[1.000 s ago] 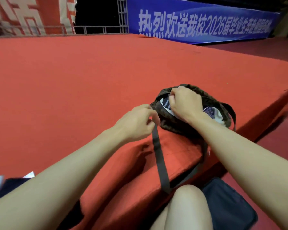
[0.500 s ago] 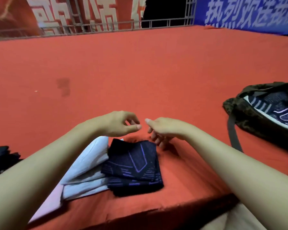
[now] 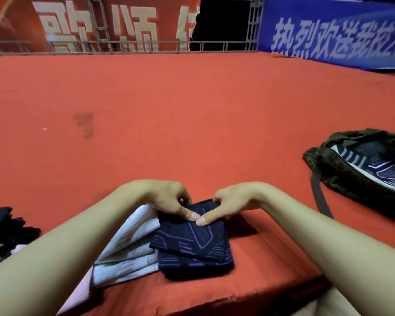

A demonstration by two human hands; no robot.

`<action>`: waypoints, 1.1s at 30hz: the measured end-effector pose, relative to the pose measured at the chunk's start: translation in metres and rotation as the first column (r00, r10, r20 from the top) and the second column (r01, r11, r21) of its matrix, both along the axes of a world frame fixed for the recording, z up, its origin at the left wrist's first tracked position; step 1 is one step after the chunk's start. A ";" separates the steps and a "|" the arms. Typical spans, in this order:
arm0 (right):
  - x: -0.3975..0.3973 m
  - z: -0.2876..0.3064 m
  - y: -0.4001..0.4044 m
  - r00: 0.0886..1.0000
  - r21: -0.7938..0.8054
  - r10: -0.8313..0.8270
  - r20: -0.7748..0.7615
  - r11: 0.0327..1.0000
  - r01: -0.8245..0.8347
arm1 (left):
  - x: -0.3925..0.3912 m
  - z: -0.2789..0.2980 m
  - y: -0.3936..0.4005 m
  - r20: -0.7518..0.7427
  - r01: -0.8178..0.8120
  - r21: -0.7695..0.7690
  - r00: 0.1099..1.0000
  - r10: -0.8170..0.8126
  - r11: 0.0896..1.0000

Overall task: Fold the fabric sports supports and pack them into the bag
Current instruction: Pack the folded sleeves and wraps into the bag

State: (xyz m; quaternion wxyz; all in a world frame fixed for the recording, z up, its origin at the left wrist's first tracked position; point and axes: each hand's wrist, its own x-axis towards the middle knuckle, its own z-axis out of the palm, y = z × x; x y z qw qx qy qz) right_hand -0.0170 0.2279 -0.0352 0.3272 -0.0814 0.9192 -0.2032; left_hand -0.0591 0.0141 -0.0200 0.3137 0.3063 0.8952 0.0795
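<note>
A folded dark support with purple lines (image 3: 193, 247) lies on the red carpeted stage near its front edge, stacked on another like it. My left hand (image 3: 169, 199) and my right hand (image 3: 233, 201) both hold its far edge, thumbs pressed on top and meeting in the middle, fingers curled under the fabric. Folded white supports (image 3: 128, 252) lie beside it on the left. The dark patterned bag (image 3: 342, 169) sits open at the right, a dark support with pale stripes (image 3: 379, 165) lying inside.
A heap of black fabric (image 3: 2, 231) lies at the far left edge. The bag's grey strap (image 3: 320, 197) trails toward the stage front. Metal railing and red and blue banners stand along the far side of the carpet.
The view swung left from the bag to the stack. Both hands left the bag, hovered over the dark support, then came down and took hold of its far edge.
</note>
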 end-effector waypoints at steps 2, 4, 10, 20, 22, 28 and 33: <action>0.000 -0.005 0.009 0.998 -0.183 -0.048 0.029 0.982 0.053 | 0.000 -0.002 0.001 0.031 -0.033 0.081 0.999 0.031 0.996; 0.000 -0.012 0.023 0.986 -0.464 -0.104 0.133 0.872 0.154 | 0.001 -0.003 0.004 0.044 -0.099 0.184 0.995 0.092 0.978; 0.005 -0.055 0.051 0.804 -0.783 -0.549 0.229 0.387 0.488 | -0.003 -0.009 0.018 0.306 -0.456 0.366 0.882 0.357 0.811; 0.009 -0.055 0.071 0.620 -0.827 -0.655 0.433 -0.014 0.562 | -0.014 -0.024 0.101 0.456 -0.642 0.564 0.767 0.452 0.519; 0.015 -0.045 0.095 0.636 -0.827 -0.653 0.412 0.025 0.562 | -0.014 -0.015 0.129 0.433 -0.625 0.591 0.779 0.454 0.510; 0.040 0.003 0.202 0.484 -0.899 -0.861 0.156 0.079 0.430 | 0.007 0.015 0.242 0.599 -0.688 0.638 0.726 0.339 0.346; 0.079 0.044 0.287 0.274 -0.926 -0.961 0.049 0.059 0.373 | 0.028 0.054 0.328 0.690 -0.621 0.527 0.711 0.134 0.580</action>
